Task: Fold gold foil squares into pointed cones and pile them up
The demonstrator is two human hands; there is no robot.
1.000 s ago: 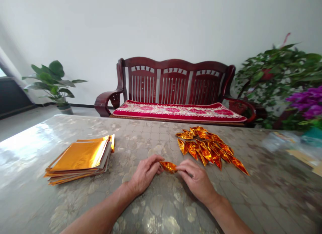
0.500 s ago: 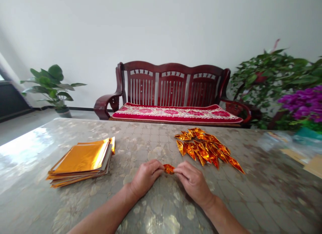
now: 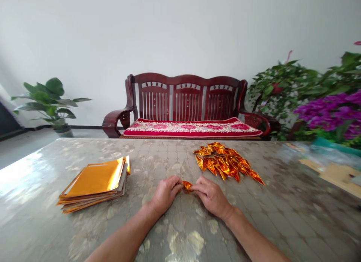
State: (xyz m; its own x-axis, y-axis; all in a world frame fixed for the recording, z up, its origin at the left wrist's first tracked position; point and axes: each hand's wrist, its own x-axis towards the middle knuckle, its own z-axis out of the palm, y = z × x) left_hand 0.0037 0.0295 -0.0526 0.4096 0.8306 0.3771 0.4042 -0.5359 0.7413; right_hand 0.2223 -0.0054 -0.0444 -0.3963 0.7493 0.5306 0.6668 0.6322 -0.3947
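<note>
A small folded piece of shiny orange-gold foil paper (image 3: 187, 185) is pinched between my two hands, just above or on the table. My left hand (image 3: 166, 193) grips its left end, thumb and fingers pressed together. On its right end my right hand (image 3: 211, 196) closes in the same way. The fingertips hide both ends of the folded foil paper. Beyond my right hand lies a cluster of pointed folded foil pieces (image 3: 222, 165). To the left of my left hand sits a stack of flat gold foil sheets (image 3: 94, 180), its edges uneven.
The patterned table (image 3: 158, 153) spans the foreground. Clear plastic wrapping (image 3: 299, 151) and brown cardboard (image 3: 335, 175) lie at its right side. Behind stands a dark red wooden bench (image 3: 186, 93) with a floral cover (image 3: 191, 128). Purple flowers (image 3: 332, 111) and a potted plant (image 3: 53, 104) flank it.
The camera view has turned slightly to the right, shifting the background leftward. Both hands still pinch the folded foil paper, and they have drawn a little closer together.
</note>
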